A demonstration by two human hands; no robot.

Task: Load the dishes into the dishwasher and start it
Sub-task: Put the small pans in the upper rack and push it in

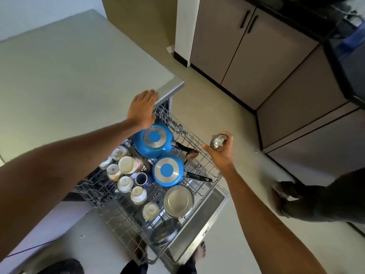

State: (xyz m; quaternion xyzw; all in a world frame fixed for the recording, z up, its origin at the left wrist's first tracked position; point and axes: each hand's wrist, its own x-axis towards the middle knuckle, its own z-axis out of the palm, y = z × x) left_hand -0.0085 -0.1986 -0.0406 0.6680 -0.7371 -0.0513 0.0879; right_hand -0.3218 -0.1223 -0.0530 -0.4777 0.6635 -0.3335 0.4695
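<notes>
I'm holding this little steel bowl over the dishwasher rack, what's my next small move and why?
Probably lower the steel bowl, held in your right hand, mouth down onto the bare wires at the far right of the rack: that stretch looks free, while cups and two blue pans fill the middle.

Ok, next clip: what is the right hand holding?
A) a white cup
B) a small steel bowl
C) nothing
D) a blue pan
B: the right hand has its fingers curled round a small steel bowl, held near the edge of the dishwasher rack.
</notes>
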